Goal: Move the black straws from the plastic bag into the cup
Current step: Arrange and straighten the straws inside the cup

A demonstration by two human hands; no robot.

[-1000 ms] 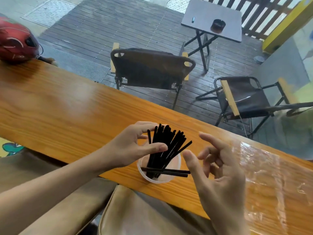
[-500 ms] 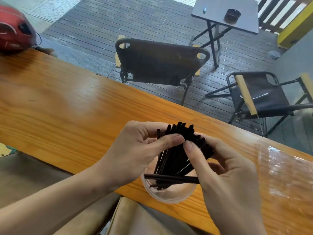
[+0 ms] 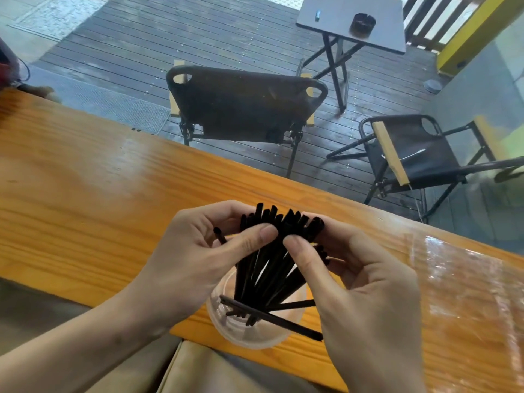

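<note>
Your hands cover the middle of the straws (image 3: 272, 268), so you can't see how many you're gripping. The cup (image 3: 249, 336) base is hidden behind its rim, and the bag (image 3: 465, 279) is clear, glary and cut off at the frame's right edge. Your left hand (image 3: 198, 265) and right hand (image 3: 365, 293) are pressed in from both sides, thumbs and fingers pinching the bundle's upper end. The straws stand in the cup directly below your hands; one lies across the rim against your right palm. The bag lies on the counter (image 3: 85, 194) just right of your right hand.
</note>
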